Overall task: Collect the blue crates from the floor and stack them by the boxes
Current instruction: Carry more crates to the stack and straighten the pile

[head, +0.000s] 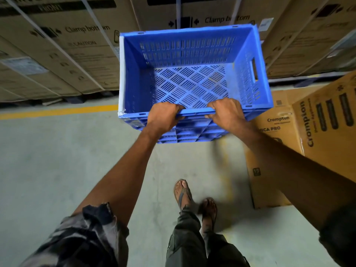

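Cartons (57, 47) behind; crate (192, 74) rim gripped by left hand (163, 116) and right hand (225, 114), arms outstretched.

- Left hand (165, 116): bare, no glove, ring or watch visible.
- Right hand (224, 113): bare, likewise unadorned.
- Forearms: both bare from hand to elbow.
- Left sleeve (92, 228): short, behind the left hand at the elbow; patterned fabric in dark and pale grey patches, frayed hem.
- Right sleeve (339, 234): dark, blurred, detail unclear.
- Trousers (188, 241): dark olive-grey, below the hands.
- Sandals (182, 193): brown flip-flop type, grey strap.
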Demonstrator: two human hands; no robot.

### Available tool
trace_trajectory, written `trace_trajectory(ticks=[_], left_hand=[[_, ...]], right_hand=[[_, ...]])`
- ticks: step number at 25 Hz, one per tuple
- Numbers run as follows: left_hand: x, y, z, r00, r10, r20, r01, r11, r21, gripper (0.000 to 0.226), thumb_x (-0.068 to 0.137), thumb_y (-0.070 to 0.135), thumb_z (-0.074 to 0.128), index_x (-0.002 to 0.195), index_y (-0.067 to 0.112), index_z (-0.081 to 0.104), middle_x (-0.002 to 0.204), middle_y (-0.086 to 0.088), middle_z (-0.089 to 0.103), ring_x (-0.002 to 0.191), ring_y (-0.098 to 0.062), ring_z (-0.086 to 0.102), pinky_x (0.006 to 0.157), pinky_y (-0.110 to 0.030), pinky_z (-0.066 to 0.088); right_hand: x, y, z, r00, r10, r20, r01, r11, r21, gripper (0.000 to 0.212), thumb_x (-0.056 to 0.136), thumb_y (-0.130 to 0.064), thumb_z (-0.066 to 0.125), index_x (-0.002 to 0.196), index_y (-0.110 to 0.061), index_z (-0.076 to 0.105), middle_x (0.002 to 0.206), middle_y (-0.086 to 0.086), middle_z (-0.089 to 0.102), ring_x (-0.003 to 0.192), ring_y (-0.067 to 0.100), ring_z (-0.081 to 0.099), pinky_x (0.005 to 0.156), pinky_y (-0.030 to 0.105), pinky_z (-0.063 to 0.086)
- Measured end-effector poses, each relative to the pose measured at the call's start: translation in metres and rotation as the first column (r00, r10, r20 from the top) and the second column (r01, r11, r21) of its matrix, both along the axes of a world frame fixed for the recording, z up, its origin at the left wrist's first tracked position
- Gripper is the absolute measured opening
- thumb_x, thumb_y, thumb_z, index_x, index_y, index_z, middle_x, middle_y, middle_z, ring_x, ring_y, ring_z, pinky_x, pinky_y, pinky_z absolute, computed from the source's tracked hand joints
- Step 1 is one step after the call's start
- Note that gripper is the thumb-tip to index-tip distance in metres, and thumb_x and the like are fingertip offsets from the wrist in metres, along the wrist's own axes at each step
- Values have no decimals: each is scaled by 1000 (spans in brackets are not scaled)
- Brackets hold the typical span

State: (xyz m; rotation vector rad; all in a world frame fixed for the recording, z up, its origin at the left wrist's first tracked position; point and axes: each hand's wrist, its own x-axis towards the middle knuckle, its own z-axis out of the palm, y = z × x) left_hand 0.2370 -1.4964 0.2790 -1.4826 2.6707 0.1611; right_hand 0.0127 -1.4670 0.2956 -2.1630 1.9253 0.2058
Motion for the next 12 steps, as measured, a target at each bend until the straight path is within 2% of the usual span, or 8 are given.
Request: trace_trajectory(ticks=[3,5,7,9,12], left_hand=[[1,-2,0,1000,-11,-4,10,1000,-26,24,95,47,60,108,28,67,84,-6,70,84,-33,66,61,-35,43],[3,-3,0,1000,-14,-10,14,999,-31,28,94,49,60,103,24,67,82,-9,69,83,-35,65,61,-36,44],[5,-3,2,1000,-6,-7,6,1000,-12,34,92,53,60,102,21,68,83,-11,69,83,-37,65,62,-38,46],[5,-4,2,999,3,-38,-1,999,45,40,88,57,64,108,23,71,90,-12,71,88,-38,66,67,-40,48],[5,-6,3,999,17,-50,-12,994,108,45,84,57,69,113,23,72,99,-13,72,93,-38,65,74,-43,51]], right_hand=[[-1,-5,3,999,42,-15,-42,998,56,33,82,-45,76,105,-24,64,89,6,70,89,31,67,68,31,45],[-10,-7,8,996,88,-32,-84,992,95,36,78,-36,80,105,-19,62,92,9,69,90,34,67,71,35,49],[-21,-3,8,995,75,-72,-69,994,84,28,81,-27,77,104,-16,64,95,14,69,92,37,65,75,39,52],[-29,2,6,995,63,-75,-59,997,54,18,86,-22,74,93,-12,61,89,17,64,92,41,64,72,40,47],[-28,6,-1,997,50,-59,-48,998,30,20,85,-18,74,84,-12,56,77,16,53,87,42,63,69,39,42]])
